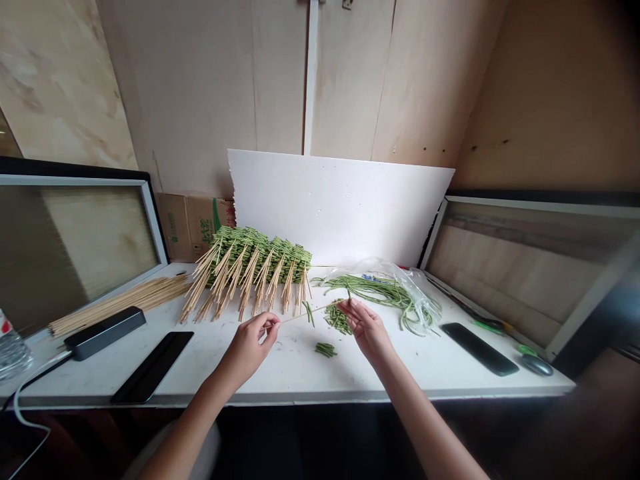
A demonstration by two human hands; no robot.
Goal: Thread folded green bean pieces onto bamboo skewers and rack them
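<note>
My left hand (253, 342) is pinched shut on the near end of a thin bamboo skewer (295, 317) that runs right across the white table (280, 373). A short green bean piece (309, 312) hangs threaded on it. My right hand (367, 325) meets the skewer's far tip, fingers closed on another small bean piece. Cut bean pieces (337, 319) lie under my right hand, and a few more cut bean pieces (325, 349) lie nearer me. Behind them, finished bean skewers (250, 267) are stacked in a row.
Long uncut beans on a clear plastic bag (395, 290) lie at the right. A bundle of bare skewers (120, 301) lies left, beside a black box (105, 331) and a dark phone (153, 365). Another phone (479, 348), a mouse (536, 364) and a white foam board (340, 207) are there too.
</note>
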